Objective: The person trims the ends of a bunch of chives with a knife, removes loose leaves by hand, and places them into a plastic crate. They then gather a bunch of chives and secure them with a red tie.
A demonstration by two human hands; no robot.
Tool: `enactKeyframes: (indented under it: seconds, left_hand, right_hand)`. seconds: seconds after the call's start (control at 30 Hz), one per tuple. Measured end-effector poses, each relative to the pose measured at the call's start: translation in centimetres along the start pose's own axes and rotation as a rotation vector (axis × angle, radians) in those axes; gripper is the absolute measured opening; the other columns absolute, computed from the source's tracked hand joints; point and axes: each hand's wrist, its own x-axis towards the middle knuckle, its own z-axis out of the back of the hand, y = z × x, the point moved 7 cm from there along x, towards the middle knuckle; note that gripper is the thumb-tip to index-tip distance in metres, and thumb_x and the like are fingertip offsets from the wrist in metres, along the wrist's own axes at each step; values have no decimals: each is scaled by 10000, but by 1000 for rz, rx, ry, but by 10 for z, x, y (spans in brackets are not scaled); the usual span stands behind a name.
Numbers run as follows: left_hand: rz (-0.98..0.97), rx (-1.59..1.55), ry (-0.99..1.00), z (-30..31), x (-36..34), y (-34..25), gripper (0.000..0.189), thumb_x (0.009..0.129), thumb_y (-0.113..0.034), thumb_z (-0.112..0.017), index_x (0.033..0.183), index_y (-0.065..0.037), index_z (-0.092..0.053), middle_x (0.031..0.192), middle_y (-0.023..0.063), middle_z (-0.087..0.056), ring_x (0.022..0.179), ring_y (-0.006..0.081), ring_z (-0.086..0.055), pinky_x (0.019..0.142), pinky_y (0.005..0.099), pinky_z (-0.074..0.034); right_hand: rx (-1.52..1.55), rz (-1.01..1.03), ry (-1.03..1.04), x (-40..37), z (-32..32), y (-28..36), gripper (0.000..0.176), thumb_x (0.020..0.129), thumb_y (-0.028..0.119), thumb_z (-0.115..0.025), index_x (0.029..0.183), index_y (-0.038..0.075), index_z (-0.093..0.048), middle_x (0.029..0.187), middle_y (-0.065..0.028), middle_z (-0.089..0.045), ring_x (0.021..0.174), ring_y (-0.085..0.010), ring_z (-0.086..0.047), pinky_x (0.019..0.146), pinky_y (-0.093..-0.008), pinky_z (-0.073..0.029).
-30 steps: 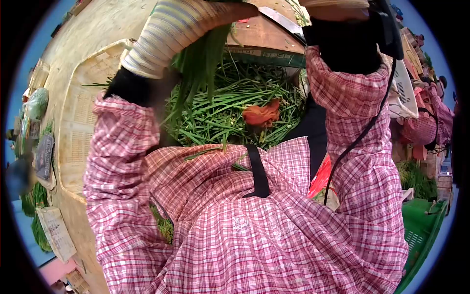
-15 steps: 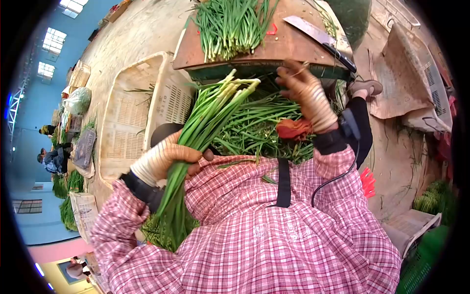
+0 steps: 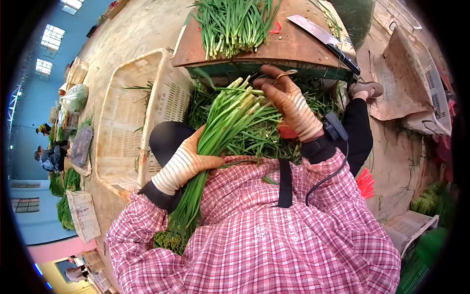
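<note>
My left hand [image 3: 198, 159], in a striped glove with bare-looking fingers, is wrapped round a bunch of garlic chives [image 3: 215, 130]. The pale cut ends point up and to the right, and the leaves hang past my wrist. At those ends is my right hand [image 3: 286, 100], its thumb and fingertips closed on a single chive stalk [image 3: 227, 89] that lies across the top of the bunch and bends up at its left, blurred. A thin tan loop [image 3: 287, 73] sits on a finger of my right hand.
A wooden board [image 3: 191, 49] ahead bears a heap of chives [image 3: 235, 29] and a large knife [image 3: 318, 34]. Loose leaves [image 3: 259, 139] pile up below it. A white plastic crate [image 3: 161, 98] stands at left, and a sack-draped crate [image 3: 404, 73] at right. People work far left.
My left hand has moved right and slightly up with the bunch, now more upright. My right hand has come left and down to the stalk ends and taken a stalk.
</note>
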Motion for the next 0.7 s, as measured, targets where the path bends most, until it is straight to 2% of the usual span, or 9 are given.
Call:
enactKeyframes:
  seconds: [0.03, 0.17, 0.3, 0.4, 0.43, 0.47, 0.53, 0.6, 0.7]
  left_hand:
    - [-73, 33, 2, 0, 3, 4, 772, 785, -4, -806, 1463, 0, -436, 1042, 57, -676, 790, 102, -624, 693, 246, -538]
    - [-56, 94, 40, -2, -1, 6, 840, 797, -20, -801, 1520, 10, -375, 1098, 39, -670, 808, 67, -600, 689, 220, -523]
    - [164, -74, 84, 11, -29, 11, 779, 789, 38, -751, 1497, -28, -433, 1208, 25, -634, 1011, 107, -595, 881, 251, -505]
    - [312, -258, -43, 51, -65, 39, 741, 788, 25, -737, 1473, -55, -464, 1147, 48, -649, 863, 114, -630, 722, 243, -534]
    - [338, -344, -61, 54, -76, 39, 608, 797, -52, -752, 1365, -64, -536, 1053, 84, -656, 718, 137, -626, 587, 251, -516]
    - [306, -417, -80, 57, -81, 39, 543, 814, -67, -747, 1319, -57, -550, 1024, 90, -655, 707, 146, -624, 573, 267, -512]
    - [232, -557, -100, 60, -80, 41, 418, 846, -96, -738, 1228, -42, -578, 966, 103, -654, 684, 166, -619, 544, 299, -505]
    - [183, -514, -83, 57, -71, 39, 434, 841, -179, -766, 1199, -34, -569, 947, 105, -646, 668, 164, -612, 536, 296, -499]
    - [127, -399, -52, 36, -47, 24, 442, 845, -188, -764, 1208, -42, -559, 919, 97, -640, 652, 157, -608, 536, 288, -500]
  right_hand:
    - [-69, 1, -5, -2, -3, 7, 479, 899, 210, -759, 1313, 10, -627, 1144, -71, -694, 1043, -145, -632, 875, -294, -523]
    - [-251, -2, 21, 0, 0, 16, 157, 903, 111, -724, 1008, 6, -776, 896, -52, -751, 822, -139, -690, 774, -280, -557]
    - [-567, 74, -118, 11, 36, 42, 174, 886, 106, -726, 1011, -8, -767, 889, -67, -759, 822, -114, -680, 767, -270, -543]
    - [-865, 141, -438, 31, 120, 18, 254, 877, 258, -744, 934, 12, -765, 847, -127, -762, 761, -177, -708, 727, -319, -538]
    - [-967, 101, -426, 39, 138, -6, 242, 873, 261, -736, 912, 24, -758, 835, -154, -754, 727, -254, -720, 708, -348, -537]
    - [-1036, -7, -330, 43, 142, -31, 249, 874, 294, -730, 898, 50, -770, 885, -132, -762, 849, -306, -723, 752, -413, -547]
    - [-1764, -304, -82, 36, 92, -28, 298, 877, 341, -723, 1036, 94, -767, 1127, -154, -735, 1073, -374, -672, 861, -481, -533]
    - [-1709, 62, -145, 16, 33, -13, 513, 876, 424, -725, 1248, 74, -679, 1333, -188, -634, 1205, -425, -586, 957, -508, -499]
    - [-579, 17, 195, 0, -42, -33, 729, 894, 423, -746, 1407, -31, -497, 1343, -200, -602, 1165, -338, -600, 982, -445, -492]
